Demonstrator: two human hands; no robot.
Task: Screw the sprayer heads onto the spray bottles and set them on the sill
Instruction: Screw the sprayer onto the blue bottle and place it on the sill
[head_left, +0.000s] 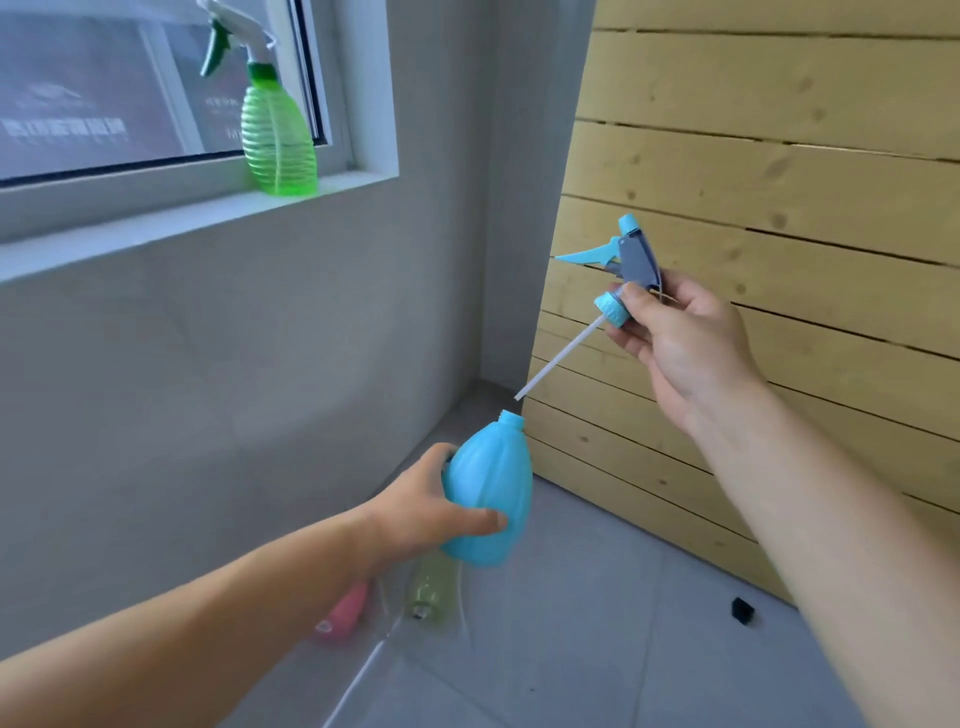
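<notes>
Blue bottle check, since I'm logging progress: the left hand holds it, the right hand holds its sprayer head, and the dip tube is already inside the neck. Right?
Not quite. In the head view the dip tube ends just above the blue bottle neck, not inside. The left hand and right hand, with the sprayer head, are as stated.

Two bare forearms, left hand (431, 506) and right hand (680, 343) unadorned.

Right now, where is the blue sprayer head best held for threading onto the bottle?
By its ribbed blue collar, from the side away from the trigger, as the right hand does. The dip tube hangs free below, pointing toward the open neck of the blue bottle in the left hand.
</notes>
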